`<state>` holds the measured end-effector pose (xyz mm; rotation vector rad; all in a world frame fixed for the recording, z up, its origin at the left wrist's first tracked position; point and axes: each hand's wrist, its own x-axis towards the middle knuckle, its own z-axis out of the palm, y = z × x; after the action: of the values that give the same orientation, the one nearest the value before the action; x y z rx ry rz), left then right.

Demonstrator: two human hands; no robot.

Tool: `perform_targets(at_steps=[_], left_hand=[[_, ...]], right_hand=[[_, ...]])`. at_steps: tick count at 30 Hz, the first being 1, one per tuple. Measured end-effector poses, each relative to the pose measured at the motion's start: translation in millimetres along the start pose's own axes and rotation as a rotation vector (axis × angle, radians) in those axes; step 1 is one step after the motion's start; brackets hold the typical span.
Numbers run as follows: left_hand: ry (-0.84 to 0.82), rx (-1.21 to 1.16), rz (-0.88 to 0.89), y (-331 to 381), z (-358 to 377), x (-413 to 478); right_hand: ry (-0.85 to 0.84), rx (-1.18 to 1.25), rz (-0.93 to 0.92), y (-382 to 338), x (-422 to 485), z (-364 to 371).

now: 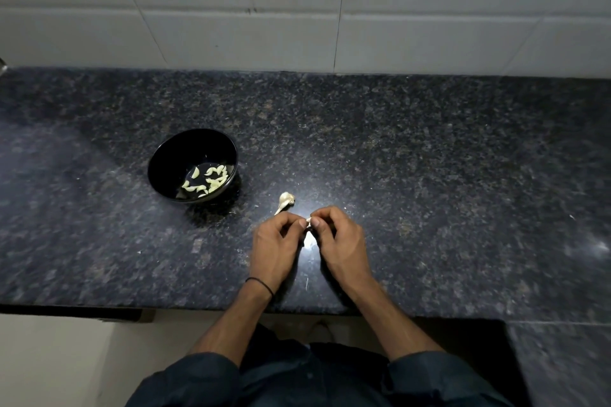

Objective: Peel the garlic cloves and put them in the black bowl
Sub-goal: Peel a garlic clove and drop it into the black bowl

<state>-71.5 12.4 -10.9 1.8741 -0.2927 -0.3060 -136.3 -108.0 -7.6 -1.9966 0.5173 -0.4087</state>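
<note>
A black bowl stands on the dark granite counter, left of centre, with several peeled pale cloves at its bottom. Just right of it lies the remnant of a garlic bulb with its stalk, on the counter. Below that, my left hand and my right hand meet fingertip to fingertip and together pinch a small white garlic clove, which is mostly hidden by the fingers. A thin black band circles my left wrist.
The speckled granite counter runs the full width, with a white tiled wall behind. A few tiny skin scraps lie near my wrists. The counter's front edge is just below my forearms.
</note>
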Motion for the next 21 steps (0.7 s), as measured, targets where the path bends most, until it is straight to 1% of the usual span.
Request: perform_targets(at_steps=[6, 9, 13, 15, 21], left_hand=[[0.042, 0.021, 0.018, 1.2, 1.7, -2.1], [0.078, 0.041, 0.045, 2.7, 3.0, -4.1], [0.084, 0.064, 0.054, 1.0, 3.4, -5.3], [0.081, 0.056, 0.039, 2.9, 2.9, -5.7], [0.011, -0.071, -0.059, 7.0, 1.1, -0.2]], right_hand=[[0.030, 0.043, 0.040, -2.8, -1.4, -0.9], [0.042, -0.011, 0.037, -1.9, -2.7, 1.6], [0.045, -0.049, 0.023, -1.6, -4.0, 2.9], [0.043, -0.045, 0.011, -1.1, -4.5, 3.5], [0.035, -0.029, -0.023, 0.5, -5.0, 3.4]])
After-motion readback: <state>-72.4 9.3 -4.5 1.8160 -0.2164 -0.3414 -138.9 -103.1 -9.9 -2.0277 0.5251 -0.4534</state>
